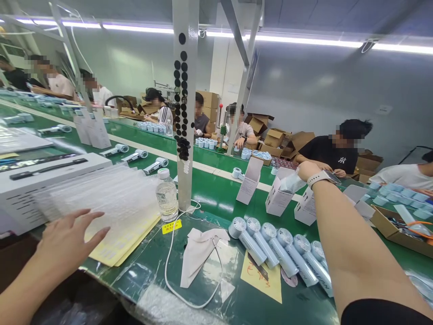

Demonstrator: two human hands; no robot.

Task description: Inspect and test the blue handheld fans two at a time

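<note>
Clear bag [291,183]: translucent, crumpled, whitish contents hard to make out; sits at far side of green table [216,196], just above open white carton [278,201]. Right hand [306,170]: closed round bag's upper end, fingertips hidden behind knuckles. Left hand [69,241]: fingers spread, flat at near edge of stack of clear sleeves [108,198]; contact uncertain. Row of pale-blue fans [270,248]: partly covered by right forearm

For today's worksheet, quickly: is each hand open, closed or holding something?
Left hand: open, fingers spread at the edge of the stack of clear bags.
Right hand: closed on a plastic pouch above a white box.
</note>
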